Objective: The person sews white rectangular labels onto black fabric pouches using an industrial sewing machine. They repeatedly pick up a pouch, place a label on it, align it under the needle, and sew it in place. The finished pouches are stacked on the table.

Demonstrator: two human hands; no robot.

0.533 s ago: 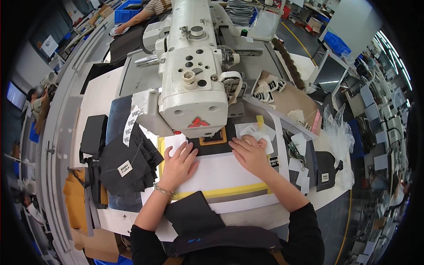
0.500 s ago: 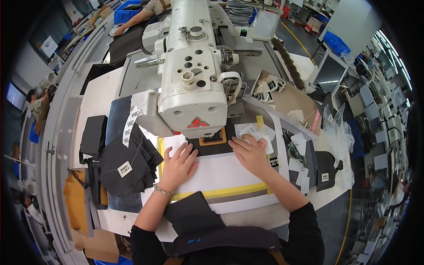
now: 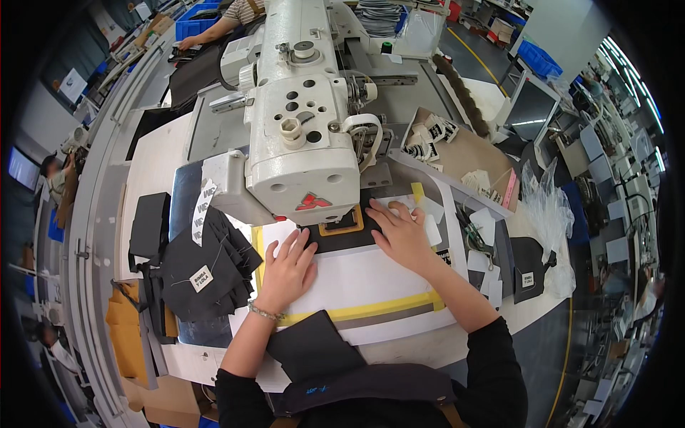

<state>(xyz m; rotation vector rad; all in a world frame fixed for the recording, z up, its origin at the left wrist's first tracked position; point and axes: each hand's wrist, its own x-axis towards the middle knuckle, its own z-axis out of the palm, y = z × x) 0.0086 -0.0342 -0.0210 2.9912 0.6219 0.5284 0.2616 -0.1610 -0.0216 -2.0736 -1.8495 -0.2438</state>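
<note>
A large white sewing machine (image 3: 303, 143) stands over the work surface. Under its head lies a dark fabric piece (image 3: 349, 240), with a yellowish rectangular frame (image 3: 341, 222) pressed around its middle. My left hand (image 3: 287, 269) lies with fingers apart, its tips at the left edge of the dark piece. On the right part of that piece rests my right hand (image 3: 401, 234), flat with fingers spread. Neither hand grips anything. Beneath both is a white sheet (image 3: 342, 274) edged with yellow tape (image 3: 364, 308). Nearer me sits another dark piece (image 3: 314, 347).
At left are a stack of dark pieces with a light label (image 3: 203, 278) and a dark block (image 3: 150, 222). To the right stand an open box of labels (image 3: 457, 160), scissors (image 3: 477, 235), clear plastic (image 3: 546, 221) and a labelled dark piece (image 3: 526, 267). Another person's arm (image 3: 207, 34) reaches in at the back.
My right hand has moved slightly up and left over the dark piece, its fingers stretching out flatter. My left hand stays about where it was. The whole view has shifted a little.
</note>
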